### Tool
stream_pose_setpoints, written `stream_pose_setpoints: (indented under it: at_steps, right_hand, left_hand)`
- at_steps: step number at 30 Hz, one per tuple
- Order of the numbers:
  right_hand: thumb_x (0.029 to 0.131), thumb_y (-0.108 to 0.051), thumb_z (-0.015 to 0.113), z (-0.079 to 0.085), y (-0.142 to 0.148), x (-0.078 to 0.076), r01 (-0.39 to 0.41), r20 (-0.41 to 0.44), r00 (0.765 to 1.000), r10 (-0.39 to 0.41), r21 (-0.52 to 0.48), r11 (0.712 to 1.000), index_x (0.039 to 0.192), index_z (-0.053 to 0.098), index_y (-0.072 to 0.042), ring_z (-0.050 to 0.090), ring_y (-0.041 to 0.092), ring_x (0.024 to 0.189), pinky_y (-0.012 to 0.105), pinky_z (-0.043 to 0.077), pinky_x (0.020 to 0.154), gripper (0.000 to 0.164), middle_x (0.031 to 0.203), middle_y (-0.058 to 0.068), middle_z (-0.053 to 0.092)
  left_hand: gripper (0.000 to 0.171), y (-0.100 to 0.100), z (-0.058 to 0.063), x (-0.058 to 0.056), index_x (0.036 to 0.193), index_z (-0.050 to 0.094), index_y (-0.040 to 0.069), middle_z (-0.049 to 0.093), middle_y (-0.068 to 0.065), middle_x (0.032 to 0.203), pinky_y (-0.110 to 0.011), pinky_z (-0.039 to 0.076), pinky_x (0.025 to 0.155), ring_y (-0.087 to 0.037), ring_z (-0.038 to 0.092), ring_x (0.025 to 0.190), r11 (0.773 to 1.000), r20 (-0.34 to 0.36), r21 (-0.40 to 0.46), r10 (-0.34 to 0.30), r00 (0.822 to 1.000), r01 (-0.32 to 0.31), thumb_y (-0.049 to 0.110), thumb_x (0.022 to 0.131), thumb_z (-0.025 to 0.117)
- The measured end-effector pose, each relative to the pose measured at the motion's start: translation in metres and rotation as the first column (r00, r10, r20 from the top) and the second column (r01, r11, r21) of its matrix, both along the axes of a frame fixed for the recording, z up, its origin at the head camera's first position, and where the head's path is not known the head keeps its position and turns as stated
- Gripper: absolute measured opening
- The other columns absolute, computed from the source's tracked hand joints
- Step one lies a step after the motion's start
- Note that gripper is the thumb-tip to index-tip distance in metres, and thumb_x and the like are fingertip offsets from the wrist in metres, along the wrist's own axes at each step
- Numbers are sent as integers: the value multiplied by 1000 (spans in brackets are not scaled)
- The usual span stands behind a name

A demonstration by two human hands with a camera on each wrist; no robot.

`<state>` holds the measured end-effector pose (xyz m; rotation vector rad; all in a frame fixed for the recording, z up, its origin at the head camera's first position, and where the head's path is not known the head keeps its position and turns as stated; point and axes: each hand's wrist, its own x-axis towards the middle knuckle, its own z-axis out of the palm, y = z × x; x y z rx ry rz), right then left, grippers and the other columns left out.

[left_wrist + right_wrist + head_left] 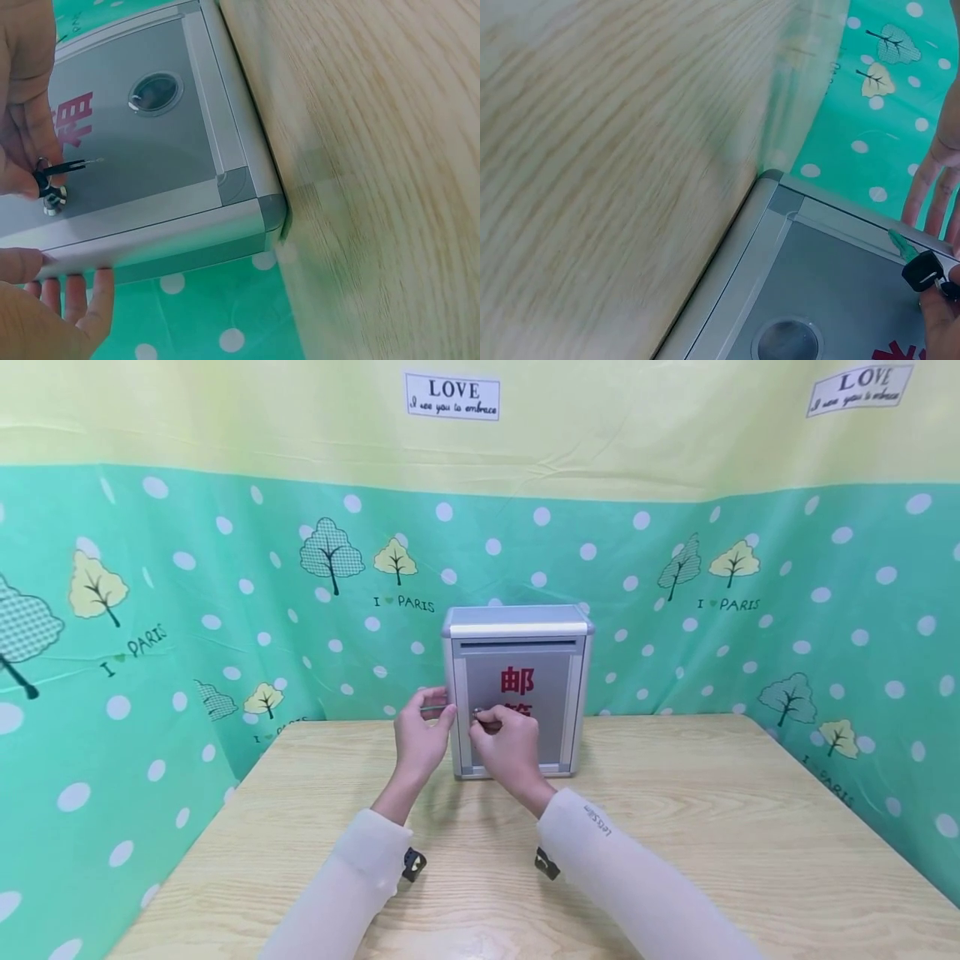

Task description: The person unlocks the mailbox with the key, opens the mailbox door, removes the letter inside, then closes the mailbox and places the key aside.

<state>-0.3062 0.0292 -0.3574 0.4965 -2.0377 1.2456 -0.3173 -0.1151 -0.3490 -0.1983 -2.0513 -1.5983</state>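
Note:
A grey metal mailbox (555,727) with red characters stands upright on the table. At its left side, my right hand (508,745) pinches a small key (41,180) with a black head, at the silver lock (54,201) on the front panel. A second black-headed key (922,271) hangs loose beside the fingers, its blade sticking out. My left hand (422,739) rests against the box's left side, fingertips on the side wall and thumb near the front edge. How deep the key sits in the lock is hidden.
The wooden table (675,827) spreads around the box. Behind and at both sides hangs a green and yellow curtain (495,543) with dots and trees. The box has a slot (517,646) near its top and a round window (156,93) low on its front.

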Motion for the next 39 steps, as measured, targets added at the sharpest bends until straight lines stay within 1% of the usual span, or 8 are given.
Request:
stream_pose_setpoints:
  at_steps: [4,9,15,22,26,34,39]
  right_hand:
    - [85,0,77,0,0,0,11,35,999,-9,-33,999,91,76,1,74,17,72,16,59,64,6,88,13,77]
    - [85,0,78,0,0,1,9,43,999,-8,-34,999,92,76,1,74,18,73,17,60,65,7,89,14,77]
    - [86,0,78,-3,2,0,-12,55,998,14,-38,999,94,76,1,74,17,76,17,60,67,8,92,12,77]
    - [85,1,78,-7,3,-2,-25,13,1000,25,-42,999,94,76,0,74,17,76,17,60,68,9,92,12,77]
    - [85,1,78,-6,4,-2,-30,4,1000,30,-40,999,93,76,0,74,16,75,17,60,67,8,91,12,77]
    - [84,2,79,-7,7,0,-69,-24,997,68,-58,996,93,77,1,74,18,73,19,61,67,9,89,13,77]
    - [83,2,80,-9,10,1,-75,-46,996,73,-37,997,93,77,0,73,16,72,19,61,66,10,88,11,77]
  left_hand:
    - [29,0,0,0,124,66,4,70,-13,114,-42,62,84,-33,69,104,1000,4,-1,0,1000,0,7,96,71]
    - [29,-1,-1,0,125,66,5,70,-13,114,-40,62,84,-32,69,104,1000,0,-5,3,1000,-3,8,96,71]
    - [30,-1,0,0,125,66,4,70,-14,114,-42,62,84,-33,69,103,1000,7,7,-3,1000,3,7,95,72]
    - [30,-1,2,0,124,67,4,70,-15,114,-42,62,84,-33,68,103,1000,18,20,-10,1000,10,5,95,72]
    - [29,-1,2,0,123,67,4,70,-14,114,-42,62,83,-32,68,103,1000,21,23,-12,1000,12,6,95,72]
    - [28,-2,1,-2,123,67,4,70,-14,113,-43,61,84,-33,69,102,1000,21,23,-16,1000,15,5,95,72]
    - [29,-3,1,-2,123,67,5,70,-14,113,-43,61,84,-32,69,102,1000,24,20,-16,1000,16,5,95,72]
